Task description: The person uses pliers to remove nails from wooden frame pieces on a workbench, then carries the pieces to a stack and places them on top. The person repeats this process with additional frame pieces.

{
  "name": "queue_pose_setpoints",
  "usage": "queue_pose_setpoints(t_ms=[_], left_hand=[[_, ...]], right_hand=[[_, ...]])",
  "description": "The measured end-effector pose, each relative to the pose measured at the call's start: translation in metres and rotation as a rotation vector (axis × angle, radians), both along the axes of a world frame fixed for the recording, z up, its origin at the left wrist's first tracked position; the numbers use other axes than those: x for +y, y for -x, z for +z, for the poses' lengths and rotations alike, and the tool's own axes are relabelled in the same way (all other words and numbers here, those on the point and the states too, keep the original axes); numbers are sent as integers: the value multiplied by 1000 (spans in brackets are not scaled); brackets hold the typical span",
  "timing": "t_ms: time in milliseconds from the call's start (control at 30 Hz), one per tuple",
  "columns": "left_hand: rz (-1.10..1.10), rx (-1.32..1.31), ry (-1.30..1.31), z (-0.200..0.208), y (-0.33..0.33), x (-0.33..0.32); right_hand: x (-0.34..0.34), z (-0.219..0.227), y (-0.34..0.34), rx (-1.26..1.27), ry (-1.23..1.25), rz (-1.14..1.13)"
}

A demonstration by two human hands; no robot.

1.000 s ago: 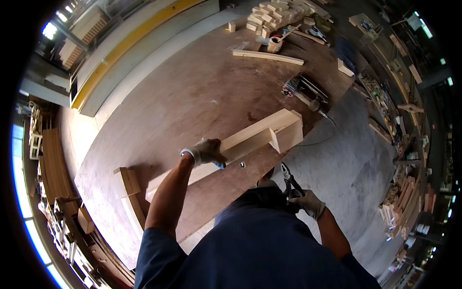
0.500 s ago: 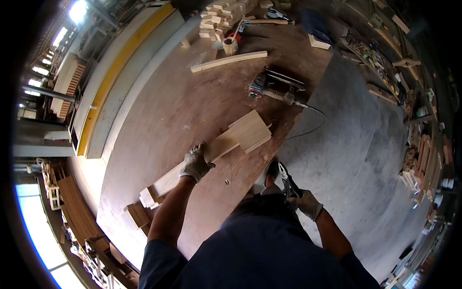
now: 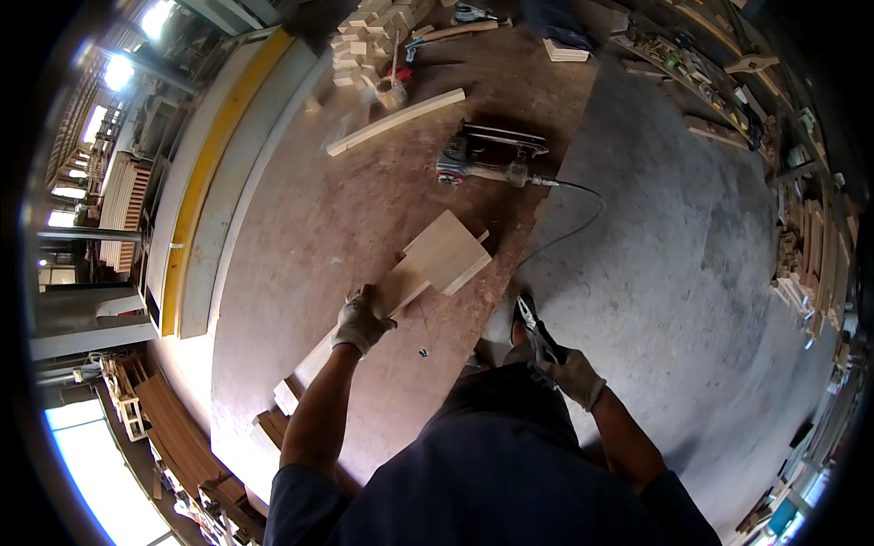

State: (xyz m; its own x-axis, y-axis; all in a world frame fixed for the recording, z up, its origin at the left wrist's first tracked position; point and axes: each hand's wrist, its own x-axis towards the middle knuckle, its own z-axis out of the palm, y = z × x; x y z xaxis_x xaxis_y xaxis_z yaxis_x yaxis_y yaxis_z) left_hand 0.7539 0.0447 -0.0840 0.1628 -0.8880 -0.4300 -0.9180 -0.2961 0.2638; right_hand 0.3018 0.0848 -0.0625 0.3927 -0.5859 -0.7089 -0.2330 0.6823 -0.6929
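Note:
A long pale wooden board (image 3: 398,288) lies slantwise on the brown workbench (image 3: 300,264). A wide, flat wooden panel (image 3: 446,252) sits across its far end. My left hand (image 3: 361,325), in a pale work glove, grips the board across its width, thumb on the near side and fingers toward the far edge. My gloved right hand (image 3: 575,378) is closed round a pair of pliers (image 3: 539,335) with silvery jaws and dark handles. It holds them in front of my body, off the bench's near edge, jaws pointing away from me. My palm hides part of the handles.
A power tool (image 3: 492,164) lies on the bench, its hose (image 3: 596,205) trailing over the edge. Beyond are a wooden strip (image 3: 396,121), stacked blocks (image 3: 357,45), a brush pot (image 3: 391,93) and a hammer (image 3: 460,31). Wood blocks (image 3: 273,425) lie near my left forearm.
The view has shifted, so the bench and most things on it appear farther left. Both hands keep their holds, the left on the board and the right on the pliers.

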Motion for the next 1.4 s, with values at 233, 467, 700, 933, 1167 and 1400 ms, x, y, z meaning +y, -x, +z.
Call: queue_pose_setpoints(t_ms=[233,467,700,933,1167,1400], left_hand=[[-10,7,17,-3,5,9],[-104,-28,47,-18,19,50],[-211,-142,-99,-4,6,59],[-431,-362,119,-5,-40,11],[-474,-395,184,-7,-25,-30],[-389,-374,72,-9,5,-38]], right_hand=[[16,-10,4,10,76,-33],[17,-15,11,90,57,12],[-7,14,15,248,247,172],[-27,33,5,327,323,418],[-43,41,-14,363,408,553],[-56,50,-25,528,403,682]])
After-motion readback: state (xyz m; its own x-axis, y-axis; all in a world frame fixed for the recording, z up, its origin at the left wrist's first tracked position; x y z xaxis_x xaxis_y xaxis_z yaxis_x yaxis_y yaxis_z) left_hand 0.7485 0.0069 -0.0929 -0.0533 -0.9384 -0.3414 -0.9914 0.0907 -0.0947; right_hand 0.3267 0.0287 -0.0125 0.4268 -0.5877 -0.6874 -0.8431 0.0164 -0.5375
